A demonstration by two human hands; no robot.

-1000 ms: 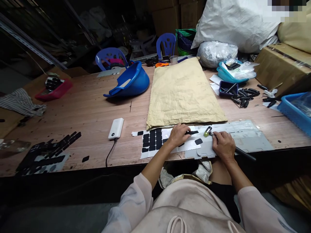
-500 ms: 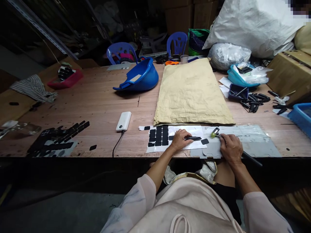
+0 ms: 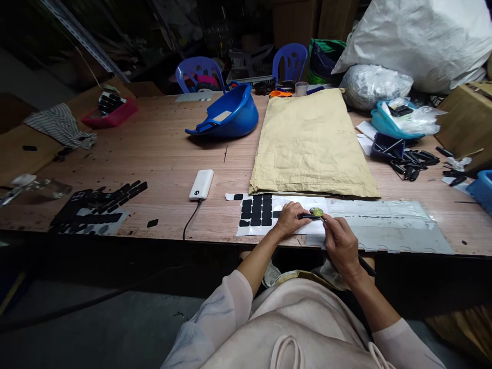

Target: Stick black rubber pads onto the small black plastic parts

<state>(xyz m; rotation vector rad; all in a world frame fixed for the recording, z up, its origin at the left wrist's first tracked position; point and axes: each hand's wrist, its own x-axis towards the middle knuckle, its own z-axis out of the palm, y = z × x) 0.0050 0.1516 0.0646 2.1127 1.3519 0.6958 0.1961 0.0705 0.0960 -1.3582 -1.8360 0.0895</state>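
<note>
My left hand point(image 3: 291, 219) is closed on a slim black rod-like piece point(image 3: 310, 217), pressing it down over a white backing sheet point(image 3: 282, 202). Rows of black rounded squares point(image 3: 257, 209) stick to that sheet, left of the hand. My right hand point(image 3: 341, 247) grips a small hammer point(image 3: 316, 211) by its dark handle. The yellow-green hammer head is right at the black piece; whether it touches I cannot tell. Under my right hand and the sheet's right end lies a grey plate point(image 3: 411, 237) at the table's front edge.
A large tan paper sack point(image 3: 315, 143) lies just behind the sheet. To the left are a white power bank point(image 3: 201, 184) with a cable and a blue scoop-shaped basin point(image 3: 234, 115). Loose black handle-like pieces point(image 3: 415, 163) and a teal basket point(image 3: 397, 128) stand at right.
My right hand has brought the hammer leftward, from over the grey plate to the black piece. The left hand keeps its hold on the piece. The whole view has shifted slightly.
</note>
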